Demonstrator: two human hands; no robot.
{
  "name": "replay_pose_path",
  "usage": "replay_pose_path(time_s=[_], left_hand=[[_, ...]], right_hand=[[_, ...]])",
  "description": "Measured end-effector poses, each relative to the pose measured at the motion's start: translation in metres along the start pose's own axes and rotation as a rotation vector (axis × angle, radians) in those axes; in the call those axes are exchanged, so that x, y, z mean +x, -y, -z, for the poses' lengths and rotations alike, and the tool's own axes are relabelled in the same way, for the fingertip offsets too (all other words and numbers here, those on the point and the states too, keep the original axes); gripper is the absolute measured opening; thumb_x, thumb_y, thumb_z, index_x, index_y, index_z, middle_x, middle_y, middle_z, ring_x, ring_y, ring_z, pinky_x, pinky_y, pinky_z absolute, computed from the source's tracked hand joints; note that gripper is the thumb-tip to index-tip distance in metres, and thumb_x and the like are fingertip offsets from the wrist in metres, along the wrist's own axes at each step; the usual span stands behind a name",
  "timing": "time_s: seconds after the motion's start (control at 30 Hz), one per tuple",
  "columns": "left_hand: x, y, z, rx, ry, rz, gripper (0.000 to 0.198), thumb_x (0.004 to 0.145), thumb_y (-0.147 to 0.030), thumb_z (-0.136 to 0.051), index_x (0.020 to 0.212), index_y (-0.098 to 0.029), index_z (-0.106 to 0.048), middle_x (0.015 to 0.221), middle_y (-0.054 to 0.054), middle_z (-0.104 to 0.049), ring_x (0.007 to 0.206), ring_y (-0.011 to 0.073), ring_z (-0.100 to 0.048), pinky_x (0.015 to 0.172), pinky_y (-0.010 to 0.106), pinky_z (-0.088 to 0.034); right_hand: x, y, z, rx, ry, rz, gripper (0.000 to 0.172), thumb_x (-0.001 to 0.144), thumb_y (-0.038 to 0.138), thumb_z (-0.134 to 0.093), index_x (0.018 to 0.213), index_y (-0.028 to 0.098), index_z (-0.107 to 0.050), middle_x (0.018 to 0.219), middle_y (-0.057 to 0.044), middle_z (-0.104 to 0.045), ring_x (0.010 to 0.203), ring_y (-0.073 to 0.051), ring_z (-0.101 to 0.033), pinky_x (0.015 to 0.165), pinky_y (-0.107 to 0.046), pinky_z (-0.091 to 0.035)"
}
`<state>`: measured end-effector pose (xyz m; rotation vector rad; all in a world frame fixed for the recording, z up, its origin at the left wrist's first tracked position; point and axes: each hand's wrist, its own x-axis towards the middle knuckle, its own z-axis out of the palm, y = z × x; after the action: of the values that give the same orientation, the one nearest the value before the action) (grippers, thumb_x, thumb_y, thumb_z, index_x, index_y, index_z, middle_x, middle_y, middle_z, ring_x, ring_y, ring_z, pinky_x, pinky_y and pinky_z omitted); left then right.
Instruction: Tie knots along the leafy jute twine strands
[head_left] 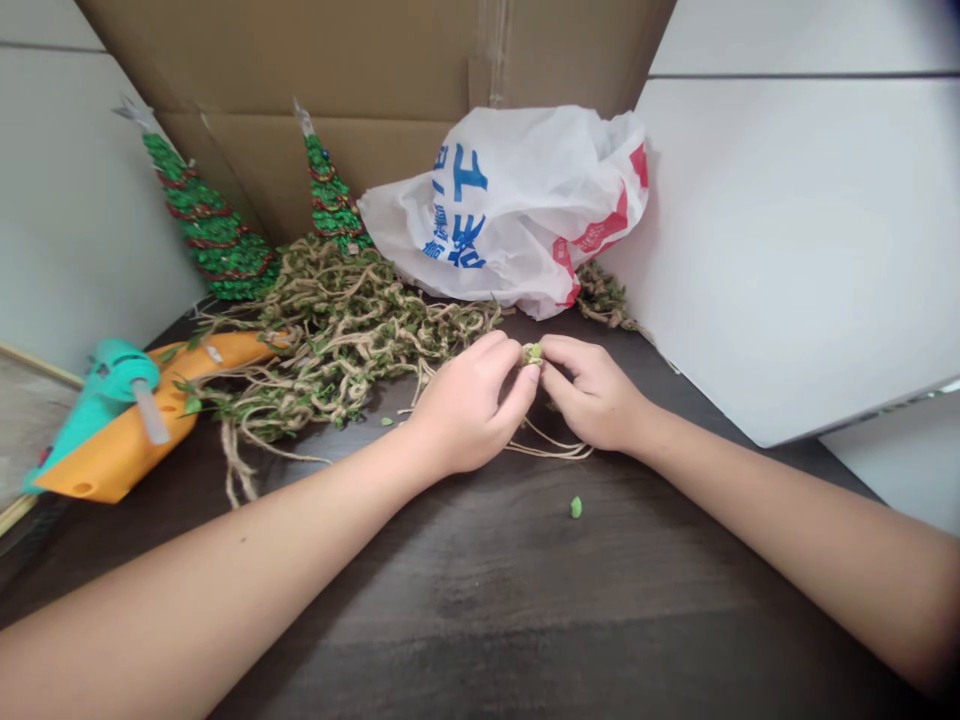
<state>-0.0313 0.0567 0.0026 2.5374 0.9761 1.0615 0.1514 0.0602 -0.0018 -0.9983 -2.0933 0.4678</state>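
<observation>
My left hand point(469, 405) and my right hand point(592, 392) meet over the dark wooden table point(480, 600), fingers pinched together on a small bit of leafy jute twine point(532, 353). Loose strands of the twine point(551, 447) trail under both hands. A big tangled pile of the same green-leaf twine point(337, 340) lies just left of my left hand. One small green leaf point(576, 507) lies on the table in front of my hands.
An orange and teal glue gun point(127, 415) lies at the left. Two small green tinsel trees point(206, 225) point(330, 195) stand behind the pile. A white plastic bag point(517, 205) sits before a cardboard box point(337, 70). A white board point(787, 250) leans at the right.
</observation>
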Motion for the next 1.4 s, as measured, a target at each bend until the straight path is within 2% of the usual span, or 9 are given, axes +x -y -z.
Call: replay_pose_path(time_s=[0.17, 0.63, 1.03, 1.4], left_hand=[[-0.0004, -0.0002, -0.0003, 0.062, 0.051, 0.053, 0.024, 0.099, -0.027, -0.044, 0.077, -0.019, -0.049, 0.081, 0.003, -0.055, 0.076, 0.0165, -0.052, 0.070, 0.031, -0.043], [0.0005, 0.0022, -0.0020, 0.080, 0.107, 0.027, 0.021, 0.090, -0.023, -0.048, 0.069, -0.019, -0.048, 0.071, 0.002, -0.057, 0.067, 0.0149, -0.051, 0.063, 0.029, -0.038], [0.0010, 0.0027, -0.0031, 0.070, 0.117, 0.030, 0.023, 0.089, -0.022, -0.048, 0.066, -0.019, -0.046, 0.068, 0.001, -0.056, 0.064, 0.0145, -0.049, 0.062, 0.030, -0.037], [0.0005, 0.0031, -0.0045, 0.100, 0.147, 0.051, 0.023, 0.091, -0.024, -0.047, 0.069, -0.018, -0.051, 0.070, 0.002, -0.059, 0.064, 0.0151, -0.051, 0.062, 0.030, -0.038]], right_hand=[[-0.0001, 0.0006, 0.0007, 0.017, 0.009, 0.005, 0.025, 0.093, 0.016, -0.046, 0.068, 0.021, -0.042, 0.068, 0.002, -0.047, 0.065, -0.014, -0.044, 0.065, -0.030, -0.034], [0.0000, 0.0006, 0.0001, -0.006, 0.062, -0.012, 0.025, 0.085, 0.013, -0.047, 0.063, 0.021, -0.039, 0.062, 0.003, -0.045, 0.060, -0.013, -0.040, 0.061, -0.029, -0.031], [0.0006, 0.0006, -0.0009, -0.050, 0.078, -0.006, 0.024, 0.084, 0.014, -0.046, 0.063, 0.021, -0.037, 0.062, 0.002, -0.044, 0.061, -0.013, -0.040, 0.061, -0.030, -0.030], [0.0001, -0.0006, -0.0019, -0.071, 0.089, -0.031, 0.024, 0.084, 0.014, -0.046, 0.063, 0.021, -0.038, 0.063, 0.002, -0.044, 0.062, -0.013, -0.042, 0.061, -0.030, -0.030]])
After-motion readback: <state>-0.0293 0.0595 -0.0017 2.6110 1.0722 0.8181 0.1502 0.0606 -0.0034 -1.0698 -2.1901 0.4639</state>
